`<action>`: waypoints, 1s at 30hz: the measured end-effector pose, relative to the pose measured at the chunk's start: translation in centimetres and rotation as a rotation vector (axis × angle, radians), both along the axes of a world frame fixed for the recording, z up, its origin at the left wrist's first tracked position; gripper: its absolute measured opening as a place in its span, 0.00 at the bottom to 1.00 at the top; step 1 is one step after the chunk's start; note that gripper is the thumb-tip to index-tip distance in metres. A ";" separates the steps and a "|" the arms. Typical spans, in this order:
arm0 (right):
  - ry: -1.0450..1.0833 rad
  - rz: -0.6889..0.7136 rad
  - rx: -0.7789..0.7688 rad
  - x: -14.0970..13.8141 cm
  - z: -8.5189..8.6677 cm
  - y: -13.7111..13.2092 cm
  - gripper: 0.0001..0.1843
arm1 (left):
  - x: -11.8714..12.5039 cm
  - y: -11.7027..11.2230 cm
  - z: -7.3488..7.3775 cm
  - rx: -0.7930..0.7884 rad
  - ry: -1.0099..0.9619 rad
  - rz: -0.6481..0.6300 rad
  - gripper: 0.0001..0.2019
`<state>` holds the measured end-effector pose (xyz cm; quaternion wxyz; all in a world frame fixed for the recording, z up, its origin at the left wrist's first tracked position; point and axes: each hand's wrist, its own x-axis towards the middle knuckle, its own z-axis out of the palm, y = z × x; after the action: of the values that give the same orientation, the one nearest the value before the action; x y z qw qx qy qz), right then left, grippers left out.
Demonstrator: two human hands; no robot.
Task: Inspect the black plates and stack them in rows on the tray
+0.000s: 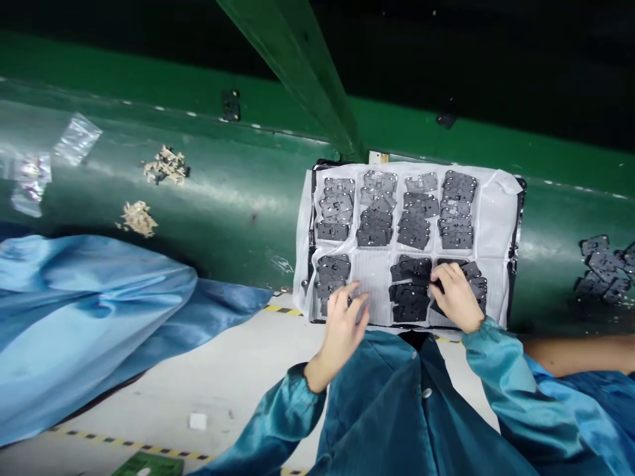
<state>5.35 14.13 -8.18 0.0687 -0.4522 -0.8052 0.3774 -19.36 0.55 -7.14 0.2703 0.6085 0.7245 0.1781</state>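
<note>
A shallow black tray (516, 244) lined with translucent white sheet (496, 221) stands before me, holding stacks of flat dark parts (374, 228) with small holes. My left hand (342, 324) hovers over the lower left of it, fingers bent and apart, nothing visible in them. Beside those fingers are the lower-left stack (333, 274) and a bare compartment (373, 284). At the lower-right stack (477, 284), my right hand (457, 297) has its thumb and fingers bent together around a flat black part, mostly hidden by the fingers. Another stack (411, 291) lies just left of it.
Loose dark parts (602, 268) lie on the green bench (223, 225) at right. Two small heaps of pale pieces (166, 165) and clear plastic bags (78, 139) lie at left. A green post (317, 79) rises behind the tray. People in blue clothing (99, 311) flank me.
</note>
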 end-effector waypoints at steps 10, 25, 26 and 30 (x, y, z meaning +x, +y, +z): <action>0.550 -0.597 -0.635 -3.6 4.6 -2.9 0.12 | 6.1 7.2 3.5 -0.224 -0.911 0.514 0.12; 0.466 -0.861 -0.491 -10.6 4.0 -5.9 0.12 | 2.2 5.3 4.2 -0.109 -1.046 0.859 0.08; 0.458 -0.864 -0.456 -11.2 3.8 -6.2 0.12 | 1.9 5.1 4.1 -0.097 -1.027 0.876 0.06; 0.409 -0.786 -0.355 -12.8 2.8 -7.5 0.12 | 0.0 3.9 2.9 -0.112 -0.957 0.852 0.05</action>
<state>-7.42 6.67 -5.41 0.2850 -0.6437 -0.4661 0.5359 -19.37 4.48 -4.26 0.5005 0.1055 0.7104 0.4835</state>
